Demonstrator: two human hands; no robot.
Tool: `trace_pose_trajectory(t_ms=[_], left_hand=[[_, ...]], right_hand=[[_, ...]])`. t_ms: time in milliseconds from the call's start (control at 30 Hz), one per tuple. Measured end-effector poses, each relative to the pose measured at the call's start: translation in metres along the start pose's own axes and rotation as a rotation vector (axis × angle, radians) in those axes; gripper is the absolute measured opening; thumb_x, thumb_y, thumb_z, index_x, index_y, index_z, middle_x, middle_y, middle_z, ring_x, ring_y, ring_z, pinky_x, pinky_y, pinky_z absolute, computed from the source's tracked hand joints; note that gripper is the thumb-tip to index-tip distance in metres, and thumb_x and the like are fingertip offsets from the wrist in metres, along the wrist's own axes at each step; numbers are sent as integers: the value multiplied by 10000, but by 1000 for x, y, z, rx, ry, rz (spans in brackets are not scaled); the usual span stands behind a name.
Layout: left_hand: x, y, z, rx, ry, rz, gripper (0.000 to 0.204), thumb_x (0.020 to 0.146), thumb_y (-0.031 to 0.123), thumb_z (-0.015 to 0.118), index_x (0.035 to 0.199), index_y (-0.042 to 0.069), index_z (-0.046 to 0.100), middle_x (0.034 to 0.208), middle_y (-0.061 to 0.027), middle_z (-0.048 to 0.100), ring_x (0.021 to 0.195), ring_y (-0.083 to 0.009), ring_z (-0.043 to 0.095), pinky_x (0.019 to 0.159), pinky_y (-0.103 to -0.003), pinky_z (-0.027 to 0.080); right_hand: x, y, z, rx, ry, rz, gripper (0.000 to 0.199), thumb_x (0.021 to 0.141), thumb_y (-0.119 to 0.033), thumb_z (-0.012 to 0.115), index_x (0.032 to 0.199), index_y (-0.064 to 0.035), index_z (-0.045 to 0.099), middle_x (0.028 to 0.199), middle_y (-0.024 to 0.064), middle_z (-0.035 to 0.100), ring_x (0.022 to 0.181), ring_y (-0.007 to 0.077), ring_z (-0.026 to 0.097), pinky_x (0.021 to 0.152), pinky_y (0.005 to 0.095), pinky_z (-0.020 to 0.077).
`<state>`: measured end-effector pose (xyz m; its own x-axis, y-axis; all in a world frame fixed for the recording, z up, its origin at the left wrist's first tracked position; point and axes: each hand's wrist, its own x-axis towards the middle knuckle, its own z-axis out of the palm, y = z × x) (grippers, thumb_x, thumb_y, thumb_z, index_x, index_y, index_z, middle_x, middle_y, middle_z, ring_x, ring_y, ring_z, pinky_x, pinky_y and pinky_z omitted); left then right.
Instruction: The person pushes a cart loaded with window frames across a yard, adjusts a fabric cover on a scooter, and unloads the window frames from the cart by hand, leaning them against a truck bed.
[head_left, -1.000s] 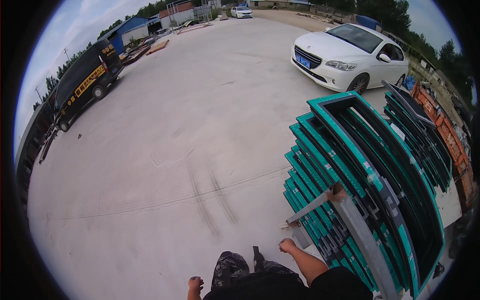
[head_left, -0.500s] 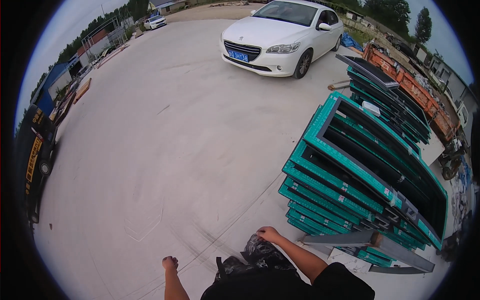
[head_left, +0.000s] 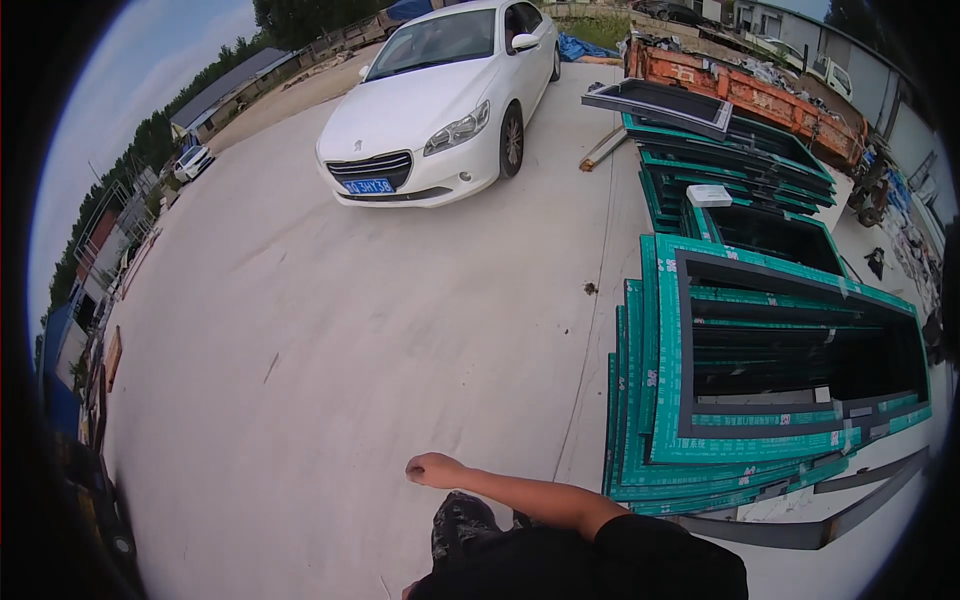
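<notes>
My right hand (head_left: 435, 470) swings out in front of my body over the pale concrete. Its fingers are curled in, and nothing shows in them. Of my left hand, only a sliver of skin (head_left: 408, 592) appears at the lower edge; its fingers are hidden. Neither hand touches anything that I can see. Nearest on the right is a stack of dark window frames (head_left: 665, 350) wrapped in green protective film, piled up with their openings facing up.
Behind it stands a second frame stack (head_left: 660, 180), with a small white box (head_left: 709, 196) at its near side. A white car (head_left: 430, 100) is parked ahead. An orange truck bed (head_left: 750, 90) lies far right. Grey metal bars (head_left: 815, 530) sit low beside the near stack.
My view has swung right and moved forward; the car and stacks sit further left or nearer. My right hand has swung forward and leftward, while my left has dropped almost out of view.
</notes>
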<state>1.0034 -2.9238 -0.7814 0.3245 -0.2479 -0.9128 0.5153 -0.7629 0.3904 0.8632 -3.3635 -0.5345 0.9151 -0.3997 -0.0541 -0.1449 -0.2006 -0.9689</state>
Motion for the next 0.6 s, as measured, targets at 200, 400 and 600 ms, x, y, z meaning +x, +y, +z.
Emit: trace_pose_trajectory(t_ms=[200, 400, 600], left_hand=[[31, 167, 27, -2, 188, -247, 207, 856, 133, 475, 1022, 43, 558, 758, -136, 608, 533, -202, 513, 495, -343, 437], [178, 439, 9, -585, 227, -1, 170, 871, 186, 410, 791, 73, 508, 688, -124, 508, 604, -268, 531, 513, -480, 442], [109, 847, 285, 152, 75, 739, 188, 849, 141, 494, 1003, 43, 539, 730, -67, 606, 585, -142, 565, 468, -241, 396]], right_hand=[[50, 53, -116, 160, 86, 193, 253, 870, -246, 561, 950, -18, 636, 764, 56, 643, 693, 133, 607, 663, 272, 483], [45, 131, -226, 292, 604, 512, 253, 858, -227, 589, 956, 0, 645, 783, 74, 660, 692, 150, 624, 629, 277, 490], [-24, 160, -323, 663, 1162, 546, 243, 890, -192, 592, 1035, 2, 611, 872, 97, 668, 772, 170, 659, 661, 267, 523]])
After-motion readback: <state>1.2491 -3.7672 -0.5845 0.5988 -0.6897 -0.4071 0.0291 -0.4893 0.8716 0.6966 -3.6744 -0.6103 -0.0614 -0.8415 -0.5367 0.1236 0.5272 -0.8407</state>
